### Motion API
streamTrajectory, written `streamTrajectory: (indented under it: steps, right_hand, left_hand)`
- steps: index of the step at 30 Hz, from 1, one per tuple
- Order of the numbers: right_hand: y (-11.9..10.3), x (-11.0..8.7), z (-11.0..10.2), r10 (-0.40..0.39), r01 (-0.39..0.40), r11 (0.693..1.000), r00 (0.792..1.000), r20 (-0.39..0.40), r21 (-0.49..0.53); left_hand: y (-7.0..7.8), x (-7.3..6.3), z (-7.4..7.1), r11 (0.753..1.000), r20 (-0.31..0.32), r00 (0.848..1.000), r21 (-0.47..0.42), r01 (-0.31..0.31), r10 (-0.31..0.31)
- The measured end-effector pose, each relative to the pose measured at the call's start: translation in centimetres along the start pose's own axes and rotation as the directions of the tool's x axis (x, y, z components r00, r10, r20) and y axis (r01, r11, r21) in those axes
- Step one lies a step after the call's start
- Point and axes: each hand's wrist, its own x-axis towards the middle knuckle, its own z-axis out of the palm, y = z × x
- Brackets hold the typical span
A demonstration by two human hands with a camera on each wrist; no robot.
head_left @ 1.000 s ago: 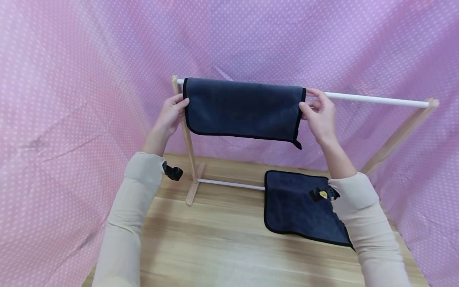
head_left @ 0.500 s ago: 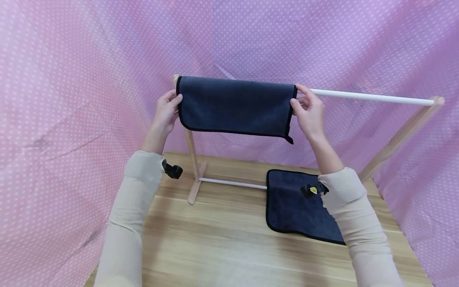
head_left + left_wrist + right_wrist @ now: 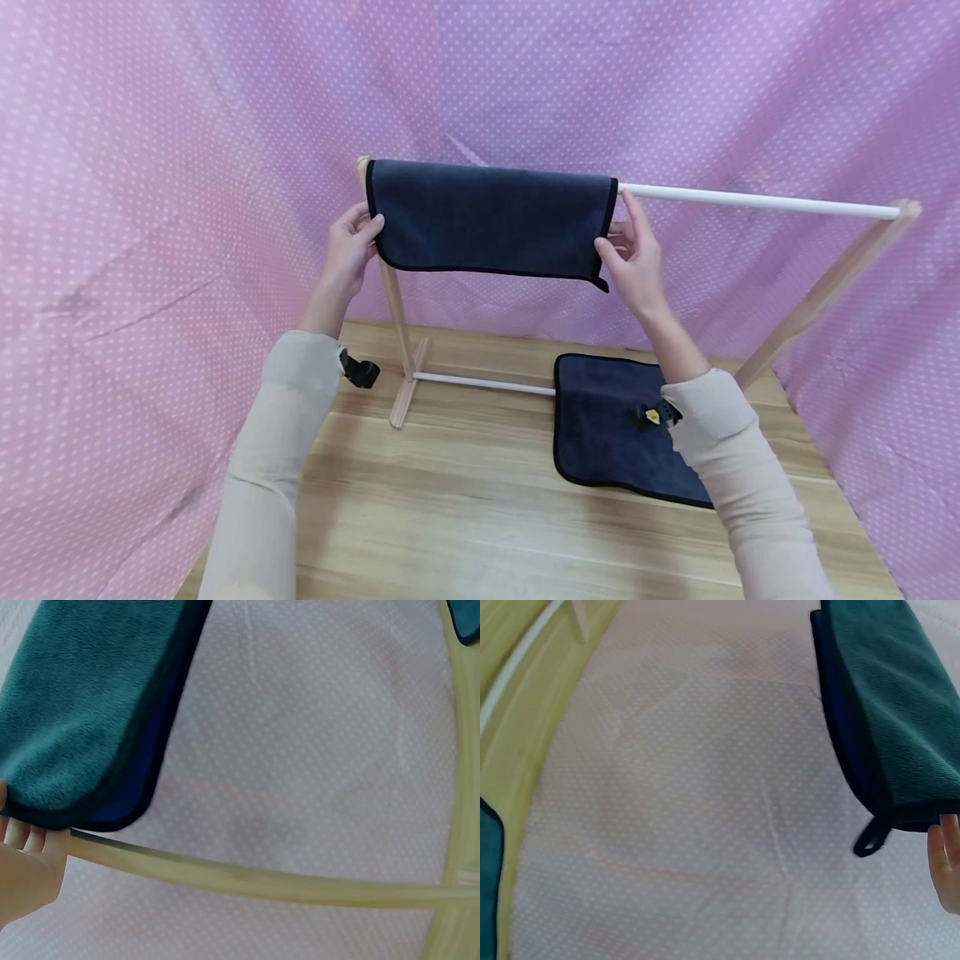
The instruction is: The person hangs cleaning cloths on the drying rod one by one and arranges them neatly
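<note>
A dark grey towel [image 3: 491, 221] with black edging hangs folded over the white top rod [image 3: 757, 200] of a wooden rack, near its left end. My left hand [image 3: 351, 250] pinches its left edge, thumb in front and fingers behind. At the right edge my right hand [image 3: 636, 262] has its thumb on the front and other fingers behind, while the index finger points up close to the rod. A small loop [image 3: 871, 837] hangs from the towel's lower right corner. In the left wrist view both layers of the towel [image 3: 90, 697] show, slightly apart.
A second dark towel [image 3: 615, 425] lies flat on the wooden table [image 3: 450, 500], partly under my right forearm in view. The rack's left post [image 3: 395, 308], right post [image 3: 825, 292] and low crossbar [image 3: 483, 384] stand around. Pink dotted cloth [image 3: 562, 92] surrounds the table.
The hanging towel has shifted left along the rod, its left edge now against the left post. Both hands have slid lower on its edges, and the right index finger has straightened.
</note>
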Motion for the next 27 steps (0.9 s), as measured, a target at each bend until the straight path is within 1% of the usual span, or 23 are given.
streamTrajectory:
  steps: [2, 5, 10, 12, 14, 16, 18, 20, 22, 23, 24, 25, 26, 27]
  right_hand:
    - [0.5, -0.6, 0.1, -0.002, 0.002, 1.000, 1.000, 0.021, -0.008]
    - [1.2, -1.5, 0.2, 0.001, -0.001, 1.000, 0.999, 0.050, -0.017]
    - [2.2, -2.9, 0.6, -0.004, 0.004, 1.000, 0.998, 0.057, 0.000]
    - [2.7, -3.4, 0.8, -0.023, 0.022, 1.000, 0.999, 0.049, 0.013]
    - [3.2, -3.9, 0.9, -0.046, 0.045, 0.999, 0.998, 0.043, 0.021]
    - [3.8, -4.4, 1.0, -0.059, 0.059, 0.998, 0.998, 0.038, 0.023]
    - [4.3, -4.8, 1.1, -0.042, 0.040, 0.998, 0.998, 0.041, 0.041]
    - [4.9, -5.2, 1.1, -0.002, -0.002, 0.997, 0.998, 0.055, 0.072]
    - [5.5, -5.7, 1.0, 0.043, -0.050, 0.993, 0.997, 0.070, 0.104]
    - [5.8, -5.9, 1.0, 0.062, -0.070, 0.991, 0.995, 0.076, 0.114]
    - [6.1, -6.1, 0.9, 0.076, -0.085, 0.989, 0.994, 0.079, 0.120]
    - [6.4, -6.4, 0.9, 0.090, -0.099, 0.988, 0.992, 0.084, 0.118]
    - [6.7, -6.7, 0.8, 0.101, -0.110, 0.987, 0.991, 0.087, 0.116]
    - [6.9, -7.0, 0.8, 0.110, -0.120, 0.986, 0.990, 0.087, 0.116]
  left_hand:
    - [-0.6, -0.2, -0.4, 1.000, 0.014, 1.000, 0.021, -0.008, 0.008]
    - [-1.5, -0.5, -1.3, 0.999, 0.019, 1.000, 0.038, 0.011, -0.012]
    - [-3.1, -1.1, -2.6, 0.997, 0.019, 0.996, 0.000, 0.082, -0.082]
    - [-3.8, -1.4, -3.0, 0.996, 0.023, 0.996, -0.009, 0.090, -0.089]
    - [-4.4, -1.6, -3.4, 0.997, 0.015, 0.997, -0.019, 0.081, -0.080]
    - [-5.1, -1.9, -3.7, 0.998, -0.023, 0.998, -0.008, 0.061, -0.061]
    - [-5.9, -2.2, -4.0, 0.999, -0.088, 0.996, 0.018, 0.033, -0.031]
    - [-6.8, -2.4, -4.3, 0.997, -0.170, 0.985, 0.072, 0.005, 0.007]
    - [-7.8, -2.5, -4.5, 0.991, -0.224, 0.973, 0.132, -0.022, 0.051]
    - [-8.3, -2.5, -4.7, 0.987, -0.234, 0.970, 0.155, -0.034, 0.070]
    - [-8.7, -2.6, -4.8, 0.982, -0.230, 0.969, 0.182, -0.050, 0.092]
    - [-9.3, -2.7, -4.9, 0.975, -0.212, 0.970, 0.211, -0.072, 0.118]
    - [-9.8, -2.8, -5.1, 0.968, -0.179, 0.974, 0.234, -0.094, 0.138]
    - [-10.2, -2.9, -5.2, 0.959, -0.133, 0.979, 0.256, -0.118, 0.156]
